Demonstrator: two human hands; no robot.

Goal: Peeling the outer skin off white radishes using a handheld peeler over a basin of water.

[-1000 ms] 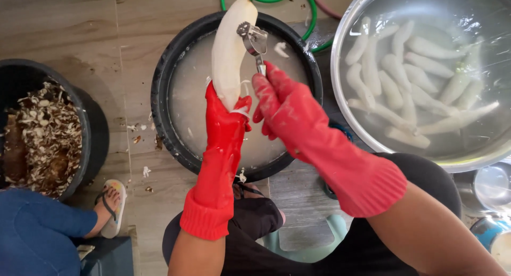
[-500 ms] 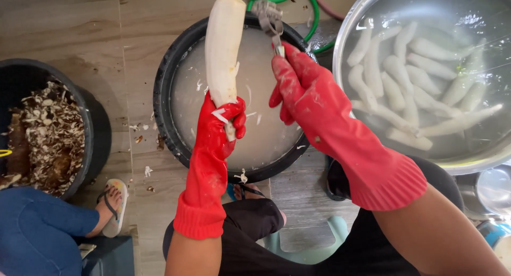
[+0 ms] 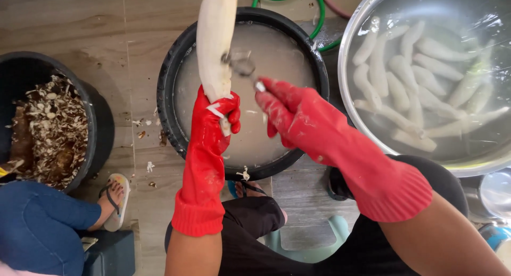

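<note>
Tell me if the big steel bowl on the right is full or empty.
Partly full. The steel bowl holds water with many peeled white roots lying in it; how deep the water is cannot be told.

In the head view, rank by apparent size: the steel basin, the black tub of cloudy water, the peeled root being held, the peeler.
1. Steel basin, though cropped by the frame.
2. Black tub, looking only slightly smaller.
3. Peeled root, held nearer the camera, so flattered.
4. Peeler, clearly smallest.
</note>
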